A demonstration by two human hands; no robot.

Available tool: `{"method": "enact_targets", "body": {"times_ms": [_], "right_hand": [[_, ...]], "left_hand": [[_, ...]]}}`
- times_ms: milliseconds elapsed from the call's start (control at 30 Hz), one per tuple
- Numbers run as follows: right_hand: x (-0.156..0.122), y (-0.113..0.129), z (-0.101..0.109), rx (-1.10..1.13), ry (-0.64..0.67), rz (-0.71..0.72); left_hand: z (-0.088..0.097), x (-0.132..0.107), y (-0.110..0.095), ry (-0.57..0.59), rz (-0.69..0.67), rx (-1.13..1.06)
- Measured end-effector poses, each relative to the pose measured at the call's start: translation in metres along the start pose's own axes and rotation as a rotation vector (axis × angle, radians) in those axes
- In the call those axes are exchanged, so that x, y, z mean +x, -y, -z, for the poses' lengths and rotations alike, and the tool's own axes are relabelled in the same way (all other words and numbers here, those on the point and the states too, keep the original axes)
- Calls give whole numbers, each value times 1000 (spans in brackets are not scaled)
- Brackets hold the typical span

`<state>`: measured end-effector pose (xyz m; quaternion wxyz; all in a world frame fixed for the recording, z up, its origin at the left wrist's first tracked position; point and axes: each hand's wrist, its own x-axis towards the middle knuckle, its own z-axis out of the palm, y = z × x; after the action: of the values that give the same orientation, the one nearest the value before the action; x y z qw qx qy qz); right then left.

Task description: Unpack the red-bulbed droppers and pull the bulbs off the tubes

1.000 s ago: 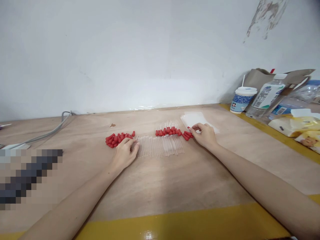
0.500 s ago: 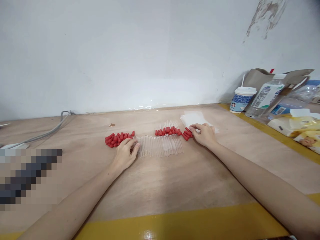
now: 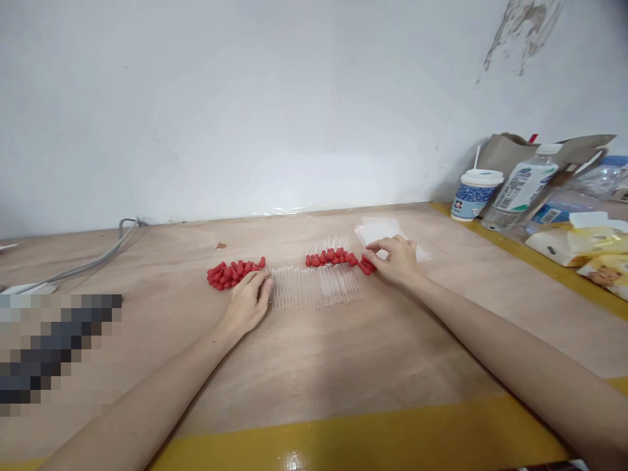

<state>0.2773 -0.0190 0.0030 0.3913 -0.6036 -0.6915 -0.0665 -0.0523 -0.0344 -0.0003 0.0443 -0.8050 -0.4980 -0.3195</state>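
Note:
A row of thin clear tubes (image 3: 316,288), apparently glass droppers, lies side by side on the table. My left hand (image 3: 248,299) rests at the row's left end, thumb and fingertips drawn together against the end tubes; what lies between them is hidden. Behind that hand is a heap of red rubber bulbs (image 3: 228,273). More red bulbs (image 3: 331,256) stretch along the far side of the row, with other clear tubes (image 3: 333,243) behind them. At the right end, my right hand (image 3: 395,260) has its thumb and index finger closed on a red rubber bulb (image 3: 367,263) in a small group.
A translucent white plastic sheet or bag (image 3: 383,230) lies behind my right hand. Along the right stand a lidded paper cup (image 3: 475,196), a plastic bottle (image 3: 523,190) and yellow packets (image 3: 559,243). A grey cable (image 3: 105,256) runs at the left. The wall closes off the back.
My right hand has shifted slightly left, covering more of the small group of bulbs. My left hand stays at the row's left end, nearly unmoved.

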Motion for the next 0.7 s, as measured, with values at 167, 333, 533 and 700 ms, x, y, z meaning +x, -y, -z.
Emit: {"method": "enact_targets", "body": {"times_ms": [167, 333, 533, 700], "right_hand": [[10, 23, -9, -67, 38, 105], [20, 40, -26, -88, 42, 55], [25, 49, -36, -98, 83, -20], [23, 53, -33, -78, 27, -133]], "left_hand": [[0, 0, 1, -6, -9, -8], [1, 0, 1, -21, 2, -33], [1, 0, 1, -66, 11, -69], [3, -1, -2, -31, 8, -72]]}}
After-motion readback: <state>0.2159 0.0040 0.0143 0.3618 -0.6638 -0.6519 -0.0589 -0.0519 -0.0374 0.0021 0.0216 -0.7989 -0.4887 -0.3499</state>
